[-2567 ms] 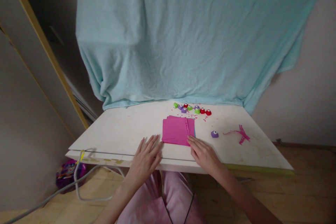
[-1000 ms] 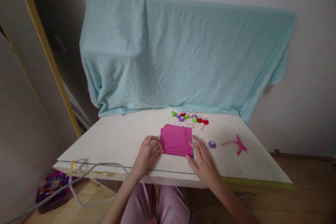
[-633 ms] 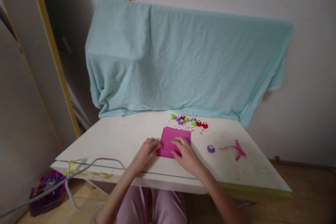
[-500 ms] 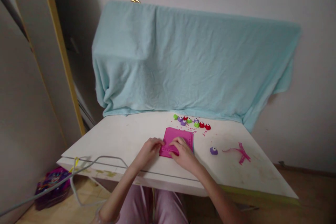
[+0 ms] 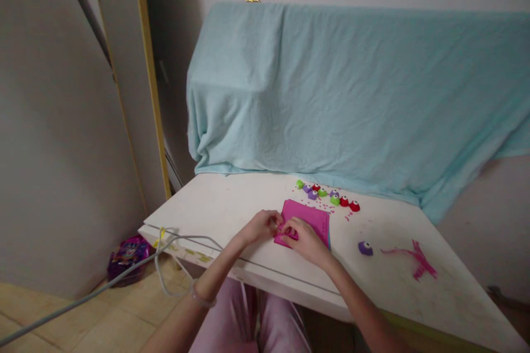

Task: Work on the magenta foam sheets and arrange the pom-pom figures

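Observation:
A stack of pink sheets lies on the white table in front of me, with a bluish edge showing at its right side. Over its left edge, my left hand pinches a narrow pink strip between thumb and fingers. My right hand rests on the lower part of the stack, its fingertips closed on the same strip close to the left hand. Small holes are punched along the right side of the top sheet. The strip's exact shape is partly hidden by my fingers.
Several small green, purple and red eyed pieces stand behind the stack among pink scraps. A purple eyed piece and torn pink strips lie to the right. A grey cable crosses the front left edge. Light blue cloth hangs behind.
The view has swung left, so everything appears further right. The fingertips of both hands have come closer together, and the strip is now pinched near the stack's left edge.

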`<state>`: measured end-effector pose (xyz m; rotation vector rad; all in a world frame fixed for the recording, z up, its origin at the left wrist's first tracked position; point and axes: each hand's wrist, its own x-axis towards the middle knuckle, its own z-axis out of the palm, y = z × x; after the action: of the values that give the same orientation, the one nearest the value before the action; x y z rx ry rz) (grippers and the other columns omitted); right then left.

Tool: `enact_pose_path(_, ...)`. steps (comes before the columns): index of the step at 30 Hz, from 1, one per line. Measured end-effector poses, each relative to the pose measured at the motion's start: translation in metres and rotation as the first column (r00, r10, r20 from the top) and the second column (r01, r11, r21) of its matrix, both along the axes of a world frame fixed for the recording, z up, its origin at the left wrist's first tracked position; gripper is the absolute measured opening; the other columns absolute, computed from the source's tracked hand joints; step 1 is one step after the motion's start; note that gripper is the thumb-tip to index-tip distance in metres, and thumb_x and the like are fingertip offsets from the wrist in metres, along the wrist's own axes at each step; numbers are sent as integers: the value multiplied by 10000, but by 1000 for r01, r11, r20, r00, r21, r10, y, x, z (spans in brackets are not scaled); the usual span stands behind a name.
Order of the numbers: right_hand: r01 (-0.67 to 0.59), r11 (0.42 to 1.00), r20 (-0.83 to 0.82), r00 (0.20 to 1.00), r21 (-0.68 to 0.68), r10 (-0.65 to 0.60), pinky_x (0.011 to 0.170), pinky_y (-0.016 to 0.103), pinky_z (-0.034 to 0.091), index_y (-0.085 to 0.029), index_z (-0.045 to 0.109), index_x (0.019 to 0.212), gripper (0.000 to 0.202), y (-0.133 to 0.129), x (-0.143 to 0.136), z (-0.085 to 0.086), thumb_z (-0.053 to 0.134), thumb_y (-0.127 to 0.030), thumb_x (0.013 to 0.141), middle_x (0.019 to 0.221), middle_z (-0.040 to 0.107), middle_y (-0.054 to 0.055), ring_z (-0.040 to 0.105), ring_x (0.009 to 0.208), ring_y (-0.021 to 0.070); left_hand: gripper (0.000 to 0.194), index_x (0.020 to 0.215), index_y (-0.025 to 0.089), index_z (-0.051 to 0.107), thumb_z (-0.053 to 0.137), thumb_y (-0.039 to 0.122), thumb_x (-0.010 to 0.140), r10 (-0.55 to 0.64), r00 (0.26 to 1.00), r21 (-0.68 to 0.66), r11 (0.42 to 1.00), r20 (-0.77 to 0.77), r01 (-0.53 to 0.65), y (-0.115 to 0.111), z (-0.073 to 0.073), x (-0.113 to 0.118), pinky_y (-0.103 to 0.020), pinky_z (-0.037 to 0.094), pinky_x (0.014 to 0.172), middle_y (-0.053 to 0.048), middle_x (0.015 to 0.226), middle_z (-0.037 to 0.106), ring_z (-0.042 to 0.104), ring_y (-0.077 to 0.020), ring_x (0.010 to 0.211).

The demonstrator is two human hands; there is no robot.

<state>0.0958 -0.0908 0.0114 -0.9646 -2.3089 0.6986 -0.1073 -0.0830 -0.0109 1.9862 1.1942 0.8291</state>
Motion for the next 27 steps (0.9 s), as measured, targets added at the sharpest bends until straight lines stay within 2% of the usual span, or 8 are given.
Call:
enact_pose_path(9,-30,999,-43,999,-31,29,756,265,416,-233,639,870,103,-2,-5,0,713,-186,815,908,622,-12,594,860,166,204,855,128,629,592,73,663,-141,989,-101,986,-36,136,8,14,-1,-194,397,632,6,769,633,533,-106,685)
enact_pose_path(20,-67,998,-45,997,4,67,783,279,421,-234,632,880,61,-1,-4,-4,653,-179,866,929,611,3,589,892,175,192,894,162,615,616,112,709,-141,953,-86,989,-270,122,10,26,4,-217,420,682,1,805,666,594,-138,732)
enact_pose_path(27,-60,998,-84,995,12,61,803,288,422,-236,628,871,48,-4,-5,-3,613,-202,900,918,611,5,587,903,175,216,907,168,614,622,87,707,-126,944,-72,991,-304,109,10,27,4,-223,415,715,-6,830,670,594,-143,765)
